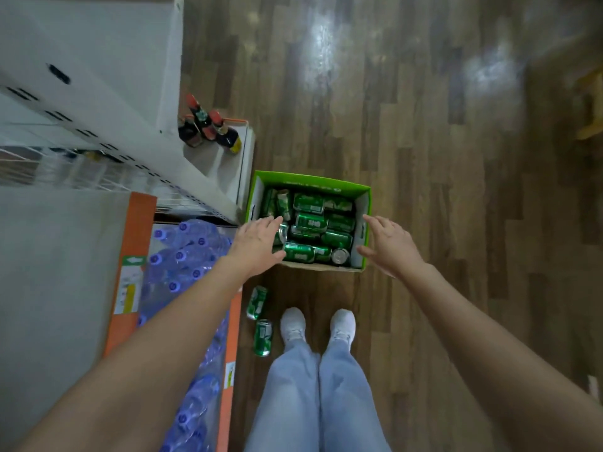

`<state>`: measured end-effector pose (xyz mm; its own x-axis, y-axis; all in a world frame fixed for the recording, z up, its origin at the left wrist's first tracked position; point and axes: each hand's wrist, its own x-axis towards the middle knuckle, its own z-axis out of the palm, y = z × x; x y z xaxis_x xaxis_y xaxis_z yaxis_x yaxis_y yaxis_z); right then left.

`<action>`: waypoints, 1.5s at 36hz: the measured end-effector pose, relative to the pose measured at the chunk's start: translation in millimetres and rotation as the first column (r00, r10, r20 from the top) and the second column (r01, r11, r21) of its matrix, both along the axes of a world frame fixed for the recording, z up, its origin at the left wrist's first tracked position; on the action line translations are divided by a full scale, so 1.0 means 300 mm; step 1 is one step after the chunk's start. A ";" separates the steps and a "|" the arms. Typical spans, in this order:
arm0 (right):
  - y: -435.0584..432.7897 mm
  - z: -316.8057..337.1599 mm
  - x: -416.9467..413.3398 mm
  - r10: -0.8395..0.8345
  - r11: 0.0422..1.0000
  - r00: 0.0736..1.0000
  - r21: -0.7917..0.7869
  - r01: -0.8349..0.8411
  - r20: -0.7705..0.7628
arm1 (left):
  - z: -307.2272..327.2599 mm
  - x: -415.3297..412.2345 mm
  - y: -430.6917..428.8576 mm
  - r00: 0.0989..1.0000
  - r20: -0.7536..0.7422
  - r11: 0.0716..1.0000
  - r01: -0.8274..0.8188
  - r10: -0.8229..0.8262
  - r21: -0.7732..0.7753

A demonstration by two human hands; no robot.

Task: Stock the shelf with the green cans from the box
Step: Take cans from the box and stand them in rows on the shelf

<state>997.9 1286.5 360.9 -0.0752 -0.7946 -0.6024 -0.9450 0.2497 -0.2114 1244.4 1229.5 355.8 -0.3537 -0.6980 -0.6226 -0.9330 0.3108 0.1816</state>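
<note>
**Open hands over the can box**

The green cans (310,223) are lying jumbled in the green box (310,181) at frame centre. The left hand (257,243) and right hand (390,244) are hovering over its left and right edges, fingers spread, gripping nothing. Two loose cans (257,302) are lying just below the box. The white shelf (98,93) is standing at upper left.

a green cardboard box (366,203) sat open on the wooden floor (440,223) beside the white shelf (98,102). green cans (311,223) lay jumbled on their sides inside it. two loose cans (257,302) lay on the floor near its front edge.
</note>
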 end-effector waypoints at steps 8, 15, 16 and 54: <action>-0.049 -0.300 -0.005 -0.004 0.999 0.999 0.038 0.003 0.032 | -0.309 0.016 -0.036 1.000 -0.007 0.998 -0.025 0.025 0.061; -0.094 -0.584 0.019 0.035 0.997 0.999 0.062 -0.037 0.029 | -0.585 0.045 -0.081 0.999 -0.021 0.996 -0.035 0.037 0.078; -0.103 -0.627 0.025 0.045 0.997 0.999 0.067 -0.047 0.024 | -0.629 0.050 -0.091 0.999 -0.016 0.996 -0.035 0.036 0.078; -0.350 -1.527 0.235 0.089 0.985 0.985 -0.131 -0.109 -0.150 | -1.508 0.150 -0.240 0.994 -0.077 0.996 0.074 -0.078 -0.043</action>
